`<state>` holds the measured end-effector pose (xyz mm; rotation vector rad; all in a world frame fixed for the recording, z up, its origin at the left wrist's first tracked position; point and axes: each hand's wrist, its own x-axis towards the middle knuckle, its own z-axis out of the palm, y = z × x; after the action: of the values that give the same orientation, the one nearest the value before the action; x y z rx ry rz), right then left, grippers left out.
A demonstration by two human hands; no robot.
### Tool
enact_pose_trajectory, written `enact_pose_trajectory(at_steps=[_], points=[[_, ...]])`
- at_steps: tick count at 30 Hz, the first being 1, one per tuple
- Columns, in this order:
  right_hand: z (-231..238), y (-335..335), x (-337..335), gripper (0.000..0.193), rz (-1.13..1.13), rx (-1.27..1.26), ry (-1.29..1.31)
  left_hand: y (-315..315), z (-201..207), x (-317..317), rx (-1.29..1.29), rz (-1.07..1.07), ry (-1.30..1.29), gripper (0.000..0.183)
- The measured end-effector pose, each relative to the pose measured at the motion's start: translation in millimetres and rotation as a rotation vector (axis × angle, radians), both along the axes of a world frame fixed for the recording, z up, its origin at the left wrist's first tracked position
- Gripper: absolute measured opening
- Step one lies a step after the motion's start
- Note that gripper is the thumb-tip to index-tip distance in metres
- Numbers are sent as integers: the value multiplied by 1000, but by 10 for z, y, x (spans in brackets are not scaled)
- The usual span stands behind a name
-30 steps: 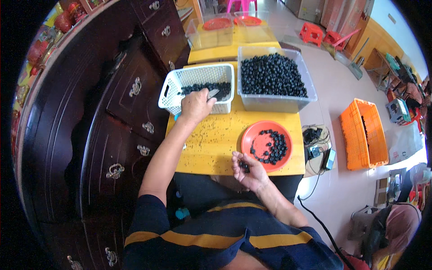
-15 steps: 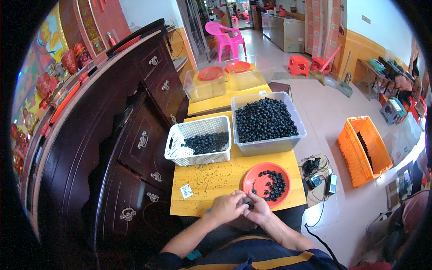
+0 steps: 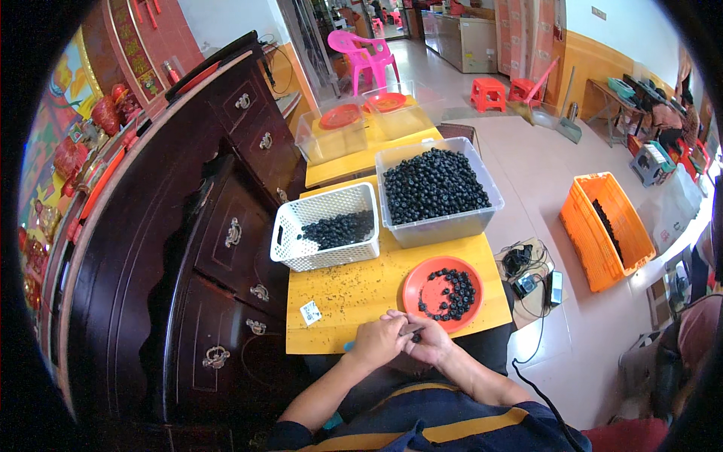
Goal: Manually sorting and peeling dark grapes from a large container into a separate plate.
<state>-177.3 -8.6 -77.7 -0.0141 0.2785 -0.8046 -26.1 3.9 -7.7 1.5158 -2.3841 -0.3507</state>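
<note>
Close together at the table's front edge, my two hands meet just below a red plate. My left hand is closed round a small knife; its grey blade points right and a blue-green handle end shows at the other side. In my right hand, a small black round piece is held by the fingers beside the blade. Several similar black pieces lie on the plate. Parts of the fingers cover one another.
On the yellow table stand a white perforated basket and a clear plastic bin, both with black pieces. Dark crumbs and a white printed card lie nearby. Dark drawers flank the left; an orange crate stands right.
The knife blade now shows between my hands, where it was hardly visible before. The whole view has shifted slightly; the bins and plate stay in place on the table.
</note>
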Motion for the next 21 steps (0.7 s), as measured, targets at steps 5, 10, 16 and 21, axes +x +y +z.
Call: enact_pose_trajectory(at_steps=[5, 10, 16, 21], points=[[-5, 11, -36, 33, 6, 44, -13, 14, 160, 30, 40, 22, 153, 27], [-90, -35, -118, 22, 60, -69, 169, -43, 343, 124, 30, 96, 213, 29], [44, 0, -142, 16, 240, -93, 149, -51, 413, 147, 73, 61, 235, 32], [18, 3, -96, 20, 235, -9, 19, -39, 314, 123, 67, 94, 369, 32]])
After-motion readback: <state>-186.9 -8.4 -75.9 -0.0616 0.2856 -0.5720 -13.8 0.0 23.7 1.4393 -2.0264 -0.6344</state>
